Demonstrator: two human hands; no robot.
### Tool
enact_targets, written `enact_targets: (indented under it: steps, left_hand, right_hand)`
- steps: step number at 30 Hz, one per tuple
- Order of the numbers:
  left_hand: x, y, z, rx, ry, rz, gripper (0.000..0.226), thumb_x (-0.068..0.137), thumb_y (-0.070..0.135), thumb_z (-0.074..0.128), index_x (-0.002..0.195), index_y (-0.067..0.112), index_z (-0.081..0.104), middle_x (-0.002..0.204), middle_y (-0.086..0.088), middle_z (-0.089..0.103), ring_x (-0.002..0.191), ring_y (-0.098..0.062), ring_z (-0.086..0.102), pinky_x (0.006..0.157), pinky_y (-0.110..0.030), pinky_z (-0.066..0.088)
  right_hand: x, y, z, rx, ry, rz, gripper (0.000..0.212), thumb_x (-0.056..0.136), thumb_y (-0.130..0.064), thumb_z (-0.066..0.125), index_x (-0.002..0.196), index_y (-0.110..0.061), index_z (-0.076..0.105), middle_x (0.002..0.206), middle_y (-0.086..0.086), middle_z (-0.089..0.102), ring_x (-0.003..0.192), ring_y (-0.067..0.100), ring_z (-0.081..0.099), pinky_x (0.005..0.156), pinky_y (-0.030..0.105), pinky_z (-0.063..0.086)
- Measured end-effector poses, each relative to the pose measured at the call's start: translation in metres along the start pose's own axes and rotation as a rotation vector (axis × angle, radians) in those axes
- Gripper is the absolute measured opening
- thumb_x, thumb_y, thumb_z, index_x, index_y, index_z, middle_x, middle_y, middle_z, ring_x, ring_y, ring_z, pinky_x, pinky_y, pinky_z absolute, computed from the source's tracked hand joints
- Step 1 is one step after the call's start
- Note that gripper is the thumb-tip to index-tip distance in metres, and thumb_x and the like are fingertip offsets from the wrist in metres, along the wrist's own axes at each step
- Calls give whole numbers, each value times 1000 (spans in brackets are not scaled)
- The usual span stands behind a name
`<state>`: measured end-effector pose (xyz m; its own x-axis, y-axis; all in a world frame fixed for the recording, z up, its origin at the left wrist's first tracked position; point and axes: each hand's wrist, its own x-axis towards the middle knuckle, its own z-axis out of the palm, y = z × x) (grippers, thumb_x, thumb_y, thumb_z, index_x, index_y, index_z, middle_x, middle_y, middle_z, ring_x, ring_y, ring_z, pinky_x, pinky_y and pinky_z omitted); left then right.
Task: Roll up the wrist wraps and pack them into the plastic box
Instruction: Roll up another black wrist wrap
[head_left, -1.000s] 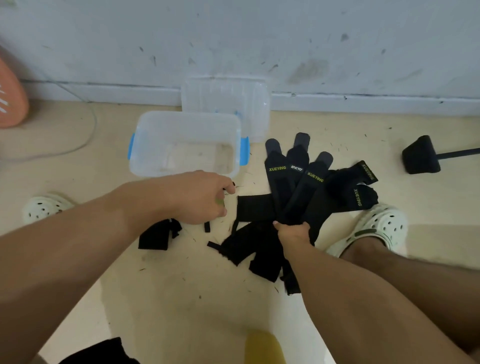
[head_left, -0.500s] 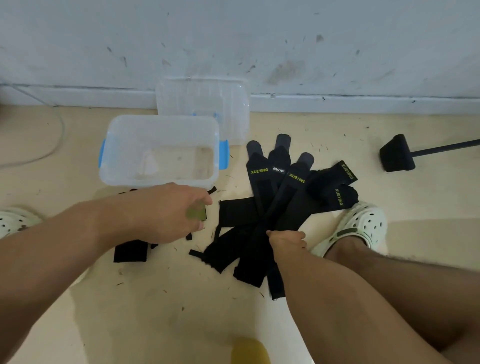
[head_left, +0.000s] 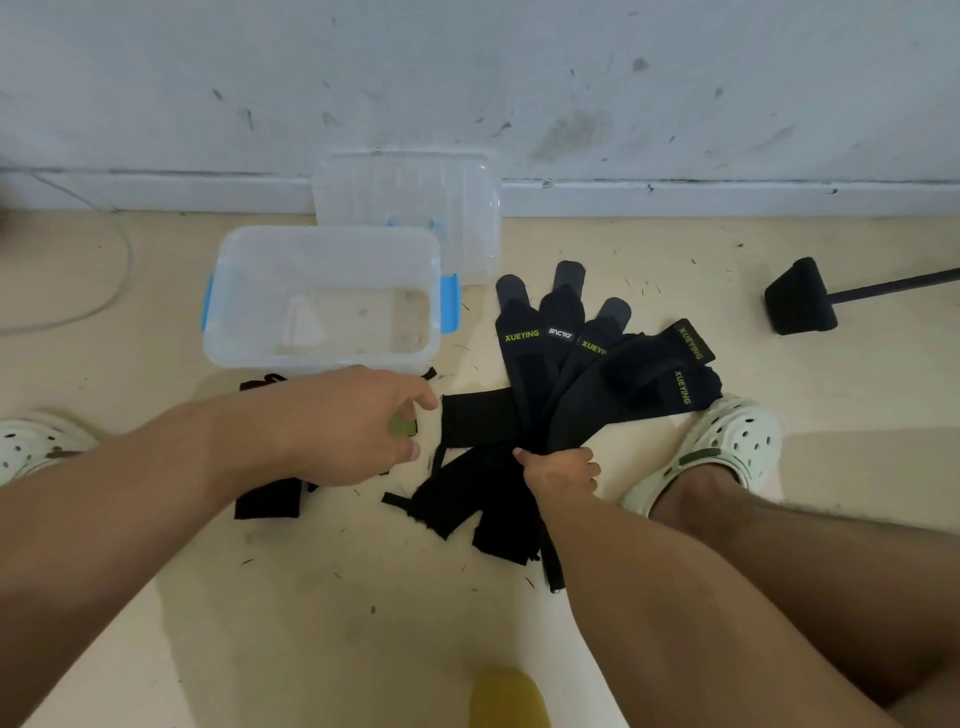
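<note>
My right hand (head_left: 560, 470) clamps the fanned wrist wraps (head_left: 582, 374). My left hand (head_left: 353, 421) pinches a green-tagged wrap end (head_left: 404, 426). The plastic box (head_left: 322, 296) holds none.

Matt black cloth wrist wraps (head_left: 524, 364); translucent plastic box (head_left: 322, 299).

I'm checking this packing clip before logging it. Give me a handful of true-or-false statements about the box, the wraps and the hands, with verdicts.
1. The plastic box already holds rolled wraps. False: nothing black lies in it.
2. The right hand grips the fanned bunch of wrist wraps at their gathered ends. True.
3. The lid is snapped onto the box. False: it leans against the wall behind the box.
4. The left hand is above the floor in front of the box, with something green under its fingers. True.
5. All the wraps are in the right hand. False: a black piece lies on the floor under the left forearm.
</note>
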<state>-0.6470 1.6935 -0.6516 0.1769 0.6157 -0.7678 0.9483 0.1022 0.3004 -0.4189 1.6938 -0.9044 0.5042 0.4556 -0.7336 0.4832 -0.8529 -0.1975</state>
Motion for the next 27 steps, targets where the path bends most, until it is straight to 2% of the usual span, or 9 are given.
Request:
enact_targets:
  steps: [5, 8, 11, 13, 17, 20, 21, 23, 27]
  left_hand:
    - [-1, -5, 1, 1, 0, -2, 49, 103, 41, 56, 150, 43, 40, 137, 24, 49, 133, -8, 49, 111, -31, 42]
    - [0, -4, 1, 5, -4, 0, 50, 104, 41, 56, 150, 42, 39, 143, 21, 49, 132, -9, 49, 110, -30, 41]
    - [1, -2, 1, 8, -14, 7, 50, 104, 39, 56, 152, 40, 39, 140, 20, 50, 119, -6, 47, 102, -25, 40]
    - [1, -1, 0, 17, -18, 15, 50, 105, 38, 55, 152, 39, 39, 136, 19, 51, 115, -6, 45, 98, -24, 39]
    - [-4, 2, -4, 16, -9, 35, 50, 104, 37, 57, 151, 39, 40, 147, 16, 50, 131, -9, 49, 104, -25, 40]
    - [-8, 3, -5, -14, -15, 49, 51, 104, 36, 57, 152, 38, 40, 148, 14, 50, 133, -9, 50, 108, -25, 40]
    - [-11, 3, -4, -15, -20, 54, 51, 104, 36, 57, 152, 38, 40, 147, 14, 50, 132, -9, 52, 108, -25, 41]
    - [-17, 3, -3, 4, -18, 66, 50, 104, 37, 57, 152, 38, 41, 147, 14, 51, 130, -9, 53, 106, -25, 42]
    - [-35, 6, -1, -35, -1, 72, 49, 103, 36, 59, 150, 37, 44, 144, 16, 53, 131, -9, 51, 104, -23, 40]
  right_hand:
    - [3, -4, -1, 28, 0, 27, 91, 79, -39, 87, 143, -4, 32, 144, 19, 43, 131, 36, 46, 108, 46, 43]
    - [4, -3, 1, 117, -8, 56, 85, 80, -28, 87, 141, -7, 31, 142, 20, 47, 129, 39, 49, 108, 51, 47]
    - [3, 1, 3, 226, -12, 52, 69, 92, -13, 70, 146, -8, 28, 146, 19, 46, 130, 38, 50, 112, 48, 43]
    - [1, 5, -1, 255, -11, 41, 60, 96, -7, 62, 147, -9, 31, 142, 18, 49, 125, 36, 53, 109, 45, 46]
    - [-9, 10, -15, 321, 20, 38, 42, 98, -10, 57, 138, -2, 49, 111, 13, 60, 98, 32, 58, 87, 39, 51]
    - [-21, 8, -28, 428, 78, 19, 27, 98, -18, 56, 120, -4, 60, 88, 4, 53, 87, 29, 55, 80, 38, 49]
    - [-26, 7, -33, 461, 97, 8, 23, 97, -23, 55, 113, -7, 59, 87, 3, 53, 87, 28, 54, 81, 39, 49]
    - [-35, 2, -45, 515, 122, -58, 30, 94, -32, 51, 109, -6, 56, 91, 5, 54, 90, 28, 53, 86, 39, 49]
    - [-71, -15, -87, 489, 253, -233, 26, 103, -14, 49, 127, -8, 55, 107, 11, 62, 102, 31, 60, 86, 31, 38]
